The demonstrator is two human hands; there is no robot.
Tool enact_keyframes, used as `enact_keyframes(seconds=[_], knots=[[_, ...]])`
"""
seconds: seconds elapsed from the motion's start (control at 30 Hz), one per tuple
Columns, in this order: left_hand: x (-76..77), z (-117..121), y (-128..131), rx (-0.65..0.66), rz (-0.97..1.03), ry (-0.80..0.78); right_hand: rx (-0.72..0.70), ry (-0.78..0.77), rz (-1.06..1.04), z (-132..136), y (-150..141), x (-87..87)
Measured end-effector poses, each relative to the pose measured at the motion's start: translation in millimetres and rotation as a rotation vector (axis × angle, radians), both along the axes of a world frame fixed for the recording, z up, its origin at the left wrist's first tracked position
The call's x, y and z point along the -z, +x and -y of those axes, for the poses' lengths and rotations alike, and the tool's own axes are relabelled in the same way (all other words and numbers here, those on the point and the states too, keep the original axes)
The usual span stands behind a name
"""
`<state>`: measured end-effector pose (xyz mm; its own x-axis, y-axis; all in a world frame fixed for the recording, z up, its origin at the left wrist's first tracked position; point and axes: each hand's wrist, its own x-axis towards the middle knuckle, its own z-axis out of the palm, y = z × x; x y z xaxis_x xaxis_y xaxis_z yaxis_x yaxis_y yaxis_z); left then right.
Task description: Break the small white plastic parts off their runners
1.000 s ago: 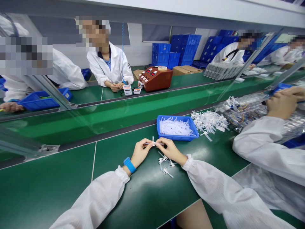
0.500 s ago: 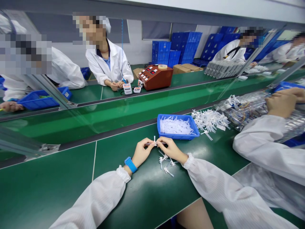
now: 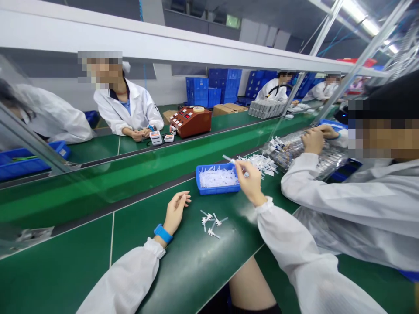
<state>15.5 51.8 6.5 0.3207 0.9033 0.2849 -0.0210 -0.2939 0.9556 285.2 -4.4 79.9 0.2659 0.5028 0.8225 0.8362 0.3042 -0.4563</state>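
My left hand (image 3: pixel 176 210) rests on the green bench with its fingers loosely stretched and nothing in them; a blue wristband sits on the wrist. My right hand (image 3: pixel 249 182) is raised beside a blue tray (image 3: pixel 216 189) of white plastic strips and pinches a thin white-tipped rod (image 3: pixel 228 158) above the tray's right end. Several small white plastic parts (image 3: pixel 210 222) lie on the bench between my hands.
A loose heap of white strips (image 3: pixel 260 162) lies right of the tray. A co-worker in white at my right handles clear bags of wired parts (image 3: pixel 290 148). Across the green conveyor (image 3: pixel 131 165) sits another person beside a red-brown tester box (image 3: pixel 191 121). Blue crates stand behind.
My hands were together pinching a small white piece; they have now separated. The right hand rose over the tray with a thin rod, the left went open. The view tilted up and right.
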Motion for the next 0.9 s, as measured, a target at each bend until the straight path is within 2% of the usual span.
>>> enact_keyframes(seconds=[0.1,0.17,0.23,0.3,0.37,0.43,0.5,0.53,0.6,0.67,0.73,0.77,0.83,0.9], knots=[[-0.3,0,1,0.01,-0.005,0.009,0.28,-0.127,0.031,-14,58,-17.6],[0.8,1,2,0.013,-0.012,0.013,0.442,-0.378,0.058,-22,88,-18.8],[2.5,1,2,0.015,-0.021,0.025,0.523,-0.568,0.078,-26,104,-13.6],[4.2,2,0,0.018,-0.04,0.044,0.531,-0.642,0.096,-24,107,-6.3],[4.9,4,-2,0.022,-0.079,0.067,0.502,-0.617,0.129,-14,99,-0.1],[4.4,9,-6,0.019,-0.127,0.093,0.394,-0.493,0.177,9,85,5.7],[3.2,16,-11,-0.001,-0.165,0.115,0.206,-0.313,0.221,46,69,16.4],[2.6,21,-14,-0.014,-0.178,0.122,0.092,-0.233,0.225,71,61,25.5],[1.9,33,-21,-0.035,-0.202,0.129,0.023,-0.223,0.251,127,43,54.0],[1.2,49,-28,-0.039,-0.234,0.143,-0.031,-0.243,0.275,183,25,94.9],[-0.5,71,-35,-0.028,-0.278,0.171,-0.122,-0.289,0.246,226,10,140.9],[-1.9,84,-37,-0.014,-0.303,0.187,-0.158,-0.349,0.195,239,4,162.4],[-5.1,114,-40,0.014,-0.321,0.208,-0.21,-0.512,0.124,247,-3,196.0],[-6.2,148,-41,0.039,-0.319,0.21,-0.169,-0.645,0.083,231,-4,212.6]])
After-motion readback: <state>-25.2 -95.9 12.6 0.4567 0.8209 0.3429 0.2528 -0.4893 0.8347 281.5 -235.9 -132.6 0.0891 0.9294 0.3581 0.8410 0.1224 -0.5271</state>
